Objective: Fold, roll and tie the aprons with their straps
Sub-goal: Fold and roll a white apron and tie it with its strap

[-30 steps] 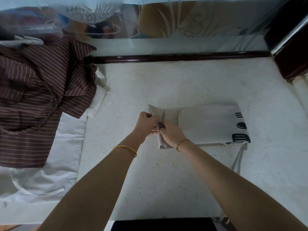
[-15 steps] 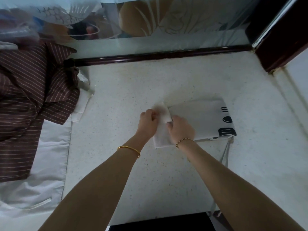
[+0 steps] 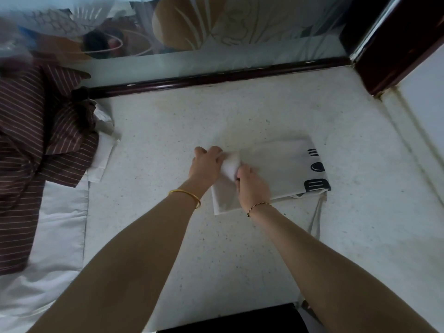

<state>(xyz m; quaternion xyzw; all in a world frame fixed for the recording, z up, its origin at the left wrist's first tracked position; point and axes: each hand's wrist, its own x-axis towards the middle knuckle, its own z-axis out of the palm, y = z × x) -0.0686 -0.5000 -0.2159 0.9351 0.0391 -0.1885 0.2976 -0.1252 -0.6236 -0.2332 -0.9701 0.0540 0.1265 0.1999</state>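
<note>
A folded pale grey apron [image 3: 278, 169] with black printed shapes at its right end lies flat on the speckled white counter [image 3: 216, 236]. Its left end is curled up into a small roll. My left hand [image 3: 206, 163] grips that roll from the left, and my right hand [image 3: 252, 186] grips it from the near side, fingers curled round the cloth. A thin strap [image 3: 317, 219] trails from the apron's right corner toward the counter's front edge.
A heap of brown striped aprons [image 3: 36, 152] lies at the left on white cloths [image 3: 48, 236]. A glass panel with a dark wooden rail [image 3: 216, 78] closes off the back. A dark wooden post [image 3: 394, 44] stands at the back right. Something black [image 3: 230, 320] sits at the near edge.
The apron's left end has gone from a raised flap to a tighter roll under both hands. My view has shifted, so everything sits further left in the frame.
</note>
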